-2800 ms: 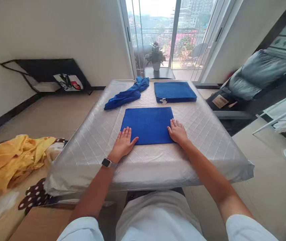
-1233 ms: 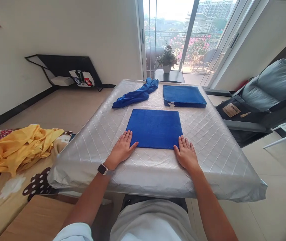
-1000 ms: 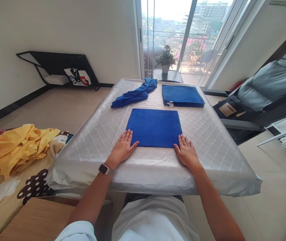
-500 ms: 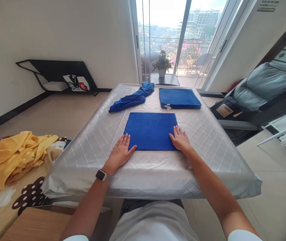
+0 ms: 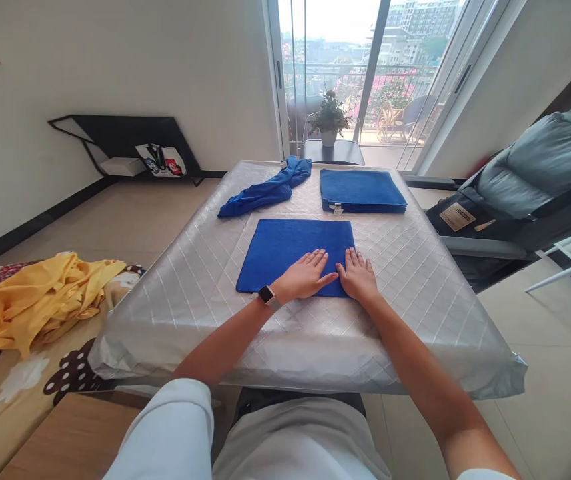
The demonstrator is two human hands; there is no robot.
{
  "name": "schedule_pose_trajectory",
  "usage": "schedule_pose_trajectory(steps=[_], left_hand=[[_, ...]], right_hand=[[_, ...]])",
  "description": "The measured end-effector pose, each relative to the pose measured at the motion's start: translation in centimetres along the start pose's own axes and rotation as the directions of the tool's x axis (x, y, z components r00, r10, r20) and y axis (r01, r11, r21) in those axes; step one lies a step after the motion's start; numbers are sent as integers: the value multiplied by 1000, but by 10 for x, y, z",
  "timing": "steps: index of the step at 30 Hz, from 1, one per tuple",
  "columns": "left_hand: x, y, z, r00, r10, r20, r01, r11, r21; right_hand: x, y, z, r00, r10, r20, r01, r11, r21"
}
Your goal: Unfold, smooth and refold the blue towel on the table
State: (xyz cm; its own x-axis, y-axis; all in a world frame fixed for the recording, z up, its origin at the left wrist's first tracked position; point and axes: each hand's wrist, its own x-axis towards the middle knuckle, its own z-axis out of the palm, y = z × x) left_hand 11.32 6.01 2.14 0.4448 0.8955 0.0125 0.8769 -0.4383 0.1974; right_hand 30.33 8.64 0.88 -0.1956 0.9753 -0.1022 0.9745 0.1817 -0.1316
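Observation:
A blue folded towel (image 5: 285,250) lies flat near the front of the table, its near right part covered by my hands. My left hand (image 5: 304,275) rests palm down on it, fingers stretched out and thumb pointing right. Flat on the towel's right edge lies my right hand (image 5: 358,275), its fingers extended and its thumb nearly touching the left thumb. Further back is a stack of folded blue towels (image 5: 363,190) with a white tag at its front. To the left of that stack lies a crumpled blue towel (image 5: 268,190).
A silver quilted cover (image 5: 180,293) drapes the table. Yellow cloth (image 5: 50,293) is heaped on a patterned bedspread at left. A potted plant (image 5: 329,120) stands on a chair beyond the table, before a glass door. A grey padded chair (image 5: 530,173) is at right.
My left hand has slid right across the towel from its left edge to beside my right hand. The right hand stays at the right edge. The view has shifted slightly.

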Motion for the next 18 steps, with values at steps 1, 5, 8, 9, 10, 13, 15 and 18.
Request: schedule_pose_trajectory(steps=[1, 5, 8, 9, 10, 13, 15, 18], left_hand=[[18, 11, 4, 1000, 28, 8, -28, 1000, -8], [56, 28, 20, 1000, -8, -24, 8, 1000, 6], [50, 12, 26, 996, -63, -64, 64, 998, 9], [42, 1, 25, 994, -89, -63, 90, 996, 7], [34, -11, 23, 991, -122, -60, 122, 992, 7], [1, -56, 15, 967, -247, -61, 249, 968, 15], [-22, -85, 10, 936, -344, -78, 346, 938, 17], [-50, -117, 6, 882, -459, -108, 462, 887, 7]], right_hand=[[0, 0, 1, 1000, -2, -8, 2, 1000, -10], [-1, 1, 2, 1000, -11, -15, 11, 999, -30], [-2, 0, -2, 1000, -5, -10, 5, 1000, -14], [-2, 0, -3, 1000, -3, -7, 3, 1000, -7], [-2, -1, -3, 1000, -1, -3, 1, 1000, -1], [-1, 0, -3, 1000, 1, 3, -1, 1000, 17], [0, 1, -2, 1000, -1, 2, 1, 1000, 20], [0, 1, -1, 1000, -4, -4, 4, 1000, 14]])
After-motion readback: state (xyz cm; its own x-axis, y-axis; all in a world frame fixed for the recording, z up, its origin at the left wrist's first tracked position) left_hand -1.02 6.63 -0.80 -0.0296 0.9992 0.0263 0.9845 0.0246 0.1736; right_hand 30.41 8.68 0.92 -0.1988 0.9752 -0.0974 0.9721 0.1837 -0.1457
